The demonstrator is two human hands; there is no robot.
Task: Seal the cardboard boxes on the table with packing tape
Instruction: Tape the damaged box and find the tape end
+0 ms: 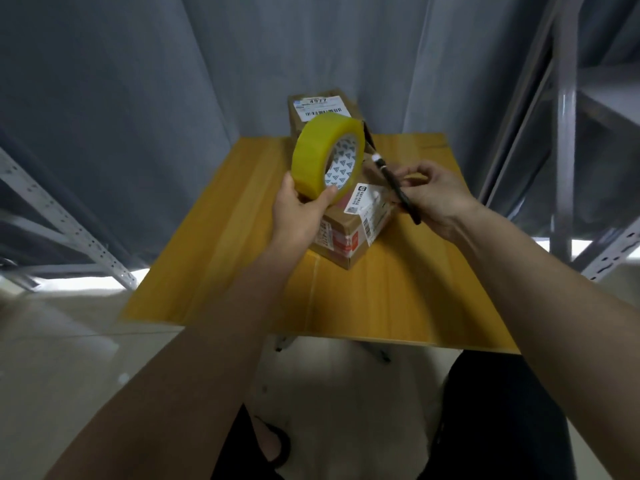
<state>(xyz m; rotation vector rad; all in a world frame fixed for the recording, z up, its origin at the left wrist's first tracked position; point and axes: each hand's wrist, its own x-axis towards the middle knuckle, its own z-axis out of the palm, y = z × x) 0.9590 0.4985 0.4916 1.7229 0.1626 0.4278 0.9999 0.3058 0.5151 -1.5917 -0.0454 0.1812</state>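
The roll of yellow packing tape point(327, 155) is being gripped on edge by the left hand point(301, 211) above the near cardboard box point(349, 233); a black pen-like tool point(398, 188) is being pinched by the right hand point(436, 199); a second box point(322, 109) is sitting further back on the table point(398, 299).
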